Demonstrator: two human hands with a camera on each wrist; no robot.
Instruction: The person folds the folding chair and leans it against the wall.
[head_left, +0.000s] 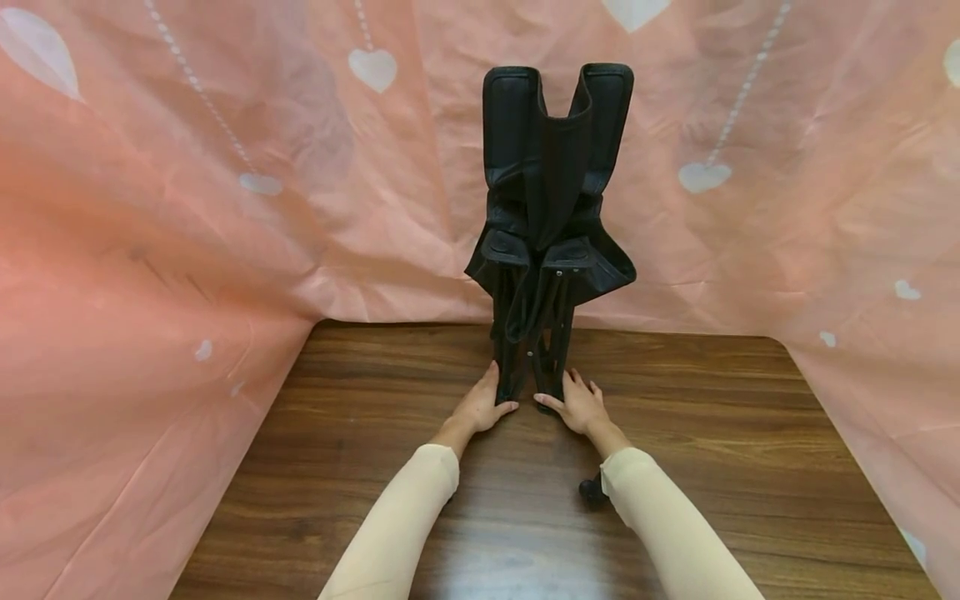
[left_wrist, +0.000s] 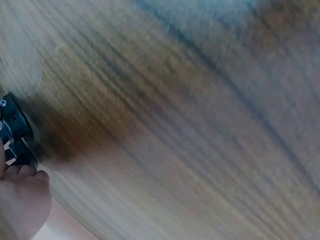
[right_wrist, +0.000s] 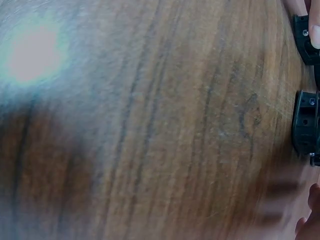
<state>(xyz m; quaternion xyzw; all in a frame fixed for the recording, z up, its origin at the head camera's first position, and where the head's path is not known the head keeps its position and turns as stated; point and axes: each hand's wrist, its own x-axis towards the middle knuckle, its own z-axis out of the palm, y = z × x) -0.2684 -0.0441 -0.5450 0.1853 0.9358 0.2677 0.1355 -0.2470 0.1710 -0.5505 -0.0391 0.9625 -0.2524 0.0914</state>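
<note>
A black folding chair (head_left: 558,167) with fabric panels and slim dark legs stands upright, folded narrow, at the far middle of the table. My left hand (head_left: 480,406) grips the foot of its left leg, thumb in front. On the right leg's foot, my right hand (head_left: 583,406) holds on with its thumb across the front and fingers along the outer side. In the left wrist view a black plastic foot (left_wrist: 17,122) shows beside curled fingers. The right wrist view catches two feet, the nearer foot (right_wrist: 305,122) just above the right fingertips (right_wrist: 314,197).
Under the chair is a dark wood-grain table (head_left: 360,467) with rounded far corners. Pink cloth (head_left: 187,208) with white hearts hangs behind and along both sides. A small round black thing (head_left: 592,490) shows beside the right sleeve.
</note>
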